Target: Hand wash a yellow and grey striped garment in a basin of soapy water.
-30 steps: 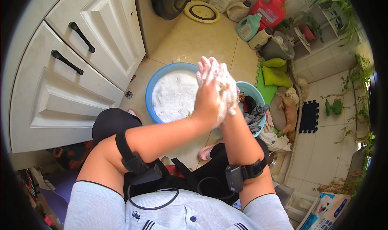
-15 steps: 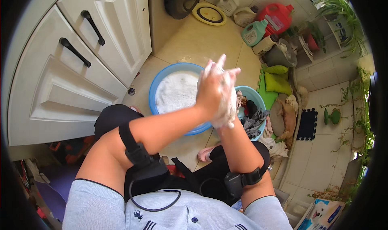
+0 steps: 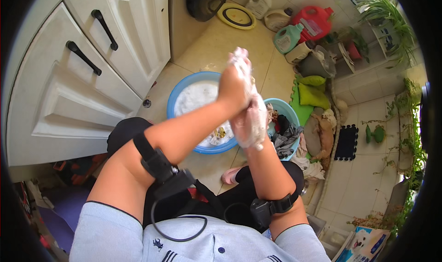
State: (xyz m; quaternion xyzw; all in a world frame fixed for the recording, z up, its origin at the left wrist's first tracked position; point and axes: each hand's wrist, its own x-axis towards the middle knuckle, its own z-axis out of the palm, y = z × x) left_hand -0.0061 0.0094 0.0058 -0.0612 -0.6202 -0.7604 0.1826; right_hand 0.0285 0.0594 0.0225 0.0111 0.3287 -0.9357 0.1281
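My left hand (image 3: 233, 86) and my right hand (image 3: 252, 123) are raised above a blue basin (image 3: 172, 100), palms pressed against each other. White soapy foam coats both. The fingers of my left hand stretch up and away, slightly blurred by motion. Lower down, my right hand lies flat along the heel of the left one. Nothing shows between them. Thick white suds (image 3: 195, 96) fill the basin, and a small yellow patterned patch (image 3: 219, 134) shows through near its front edge.
A light-blue tub (image 3: 291, 109) of dark and pale clothes stands right of the basin. Several jugs, among them a red one (image 3: 313, 23), line the back wall. A dog (image 3: 326, 132) lies at the right, near green cushions (image 3: 315, 95). White cabinets (image 3: 87, 96) border the left.
My right hand has slid down along the left one, and the spread fingers have drawn together. The yellow patch has come into sight in the suds.
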